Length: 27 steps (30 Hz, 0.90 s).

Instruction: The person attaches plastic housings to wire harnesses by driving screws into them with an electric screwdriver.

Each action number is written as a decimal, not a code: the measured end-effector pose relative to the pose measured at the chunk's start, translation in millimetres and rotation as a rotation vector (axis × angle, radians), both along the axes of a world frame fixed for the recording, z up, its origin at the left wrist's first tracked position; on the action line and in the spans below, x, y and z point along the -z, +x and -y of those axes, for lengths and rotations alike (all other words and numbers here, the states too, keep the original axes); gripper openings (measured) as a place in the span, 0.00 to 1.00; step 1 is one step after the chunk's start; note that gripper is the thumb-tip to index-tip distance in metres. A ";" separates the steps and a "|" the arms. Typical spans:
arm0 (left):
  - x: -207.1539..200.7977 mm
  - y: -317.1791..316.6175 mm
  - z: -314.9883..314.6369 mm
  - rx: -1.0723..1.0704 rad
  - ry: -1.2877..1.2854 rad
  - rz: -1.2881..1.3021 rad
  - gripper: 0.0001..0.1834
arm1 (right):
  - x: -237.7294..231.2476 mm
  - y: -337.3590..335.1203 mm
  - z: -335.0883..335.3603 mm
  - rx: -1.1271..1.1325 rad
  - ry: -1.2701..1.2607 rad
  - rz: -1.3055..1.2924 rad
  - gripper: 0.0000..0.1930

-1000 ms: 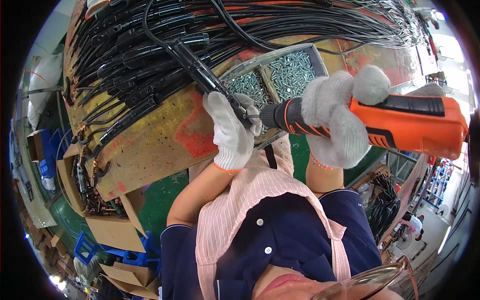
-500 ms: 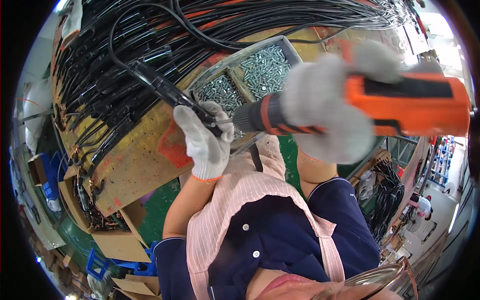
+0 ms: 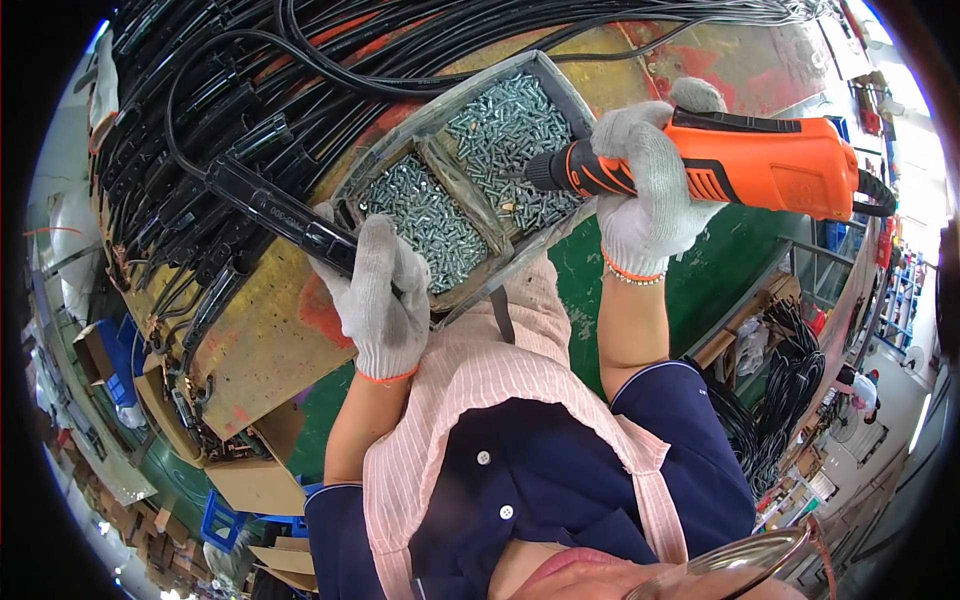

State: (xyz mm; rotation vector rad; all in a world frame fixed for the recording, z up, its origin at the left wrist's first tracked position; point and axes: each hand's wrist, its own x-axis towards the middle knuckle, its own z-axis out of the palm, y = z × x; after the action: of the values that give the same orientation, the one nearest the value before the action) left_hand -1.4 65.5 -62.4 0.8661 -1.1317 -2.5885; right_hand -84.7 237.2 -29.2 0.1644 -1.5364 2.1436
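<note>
My gloved left hand (image 3: pixel 378 295) is closed around the end of a black cylindrical housing (image 3: pixel 270 208) with a black cable running out of its far end. In my gloved right hand (image 3: pixel 655 180) is an orange and black electric screwdriver (image 3: pixel 765 165), pointing left. Its tip reaches over the screws (image 3: pixel 510 130) in the far compartment of a grey divided tray (image 3: pixel 570 85). Shorter-looking screws (image 3: pixel 425 220) fill the compartment nearer my left hand. Whether the tip touches a screw I cannot make out.
Many black cables (image 3: pixel 420 60) and similar black housings (image 3: pixel 215 120) lie across the worn yellow table (image 3: pixel 265 350) at the far left. A cardboard box (image 3: pixel 245 485) stands below its left edge. More coiled black cables (image 3: pixel 785 390) hang on a rack at right.
The screwdriver has pulled away from the housing, and its tip now hangs over the screw tray. My left hand and the housing have shifted a little left and down.
</note>
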 end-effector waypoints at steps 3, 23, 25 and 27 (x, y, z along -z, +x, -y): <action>0.7 -1.0 2.3 0.004 0.038 -0.005 0.31 | 4.4 -2.4 -1.7 0.022 0.056 -0.030 0.23; -5.4 -6.3 -3.5 0.021 -0.043 0.083 0.27 | -48.4 -14.2 -3.9 -0.261 -0.668 -0.189 0.15; -1.9 -6.3 -3.6 0.031 -0.021 0.094 0.28 | -50.8 -8.4 13.6 -0.299 -0.658 -0.194 0.15; -1.7 -6.2 -3.1 0.038 -0.025 0.081 0.29 | -52.9 -5.1 33.2 -0.417 -0.561 -0.196 0.17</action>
State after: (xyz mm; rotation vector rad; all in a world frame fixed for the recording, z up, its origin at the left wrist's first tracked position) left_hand -7.6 68.6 -60.7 0.9615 -1.2113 -2.5848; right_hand -89.8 204.1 23.8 0.5168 -0.7936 2.6972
